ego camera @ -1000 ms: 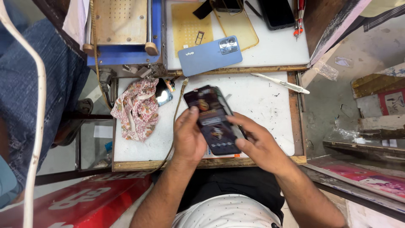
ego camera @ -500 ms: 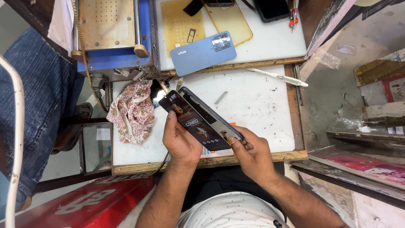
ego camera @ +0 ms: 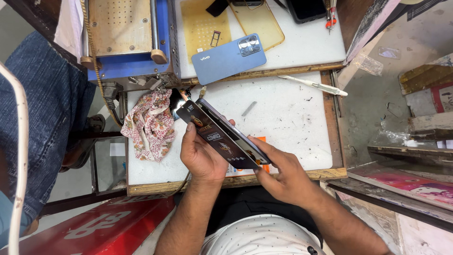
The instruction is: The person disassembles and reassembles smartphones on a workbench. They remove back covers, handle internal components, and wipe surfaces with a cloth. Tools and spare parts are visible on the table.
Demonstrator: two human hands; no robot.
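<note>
Flat black packet in my left grip, tilted, long and thin, with gold and orange artwork and white lettering. Dark phone lies against its far side, edge-on; my right grip at its lower end. Small orange label on the white surface just behind. Black screen at the top edge, dark. Red sign with pale lettering below the surface, lower left. Pink printed package at right.
</note>
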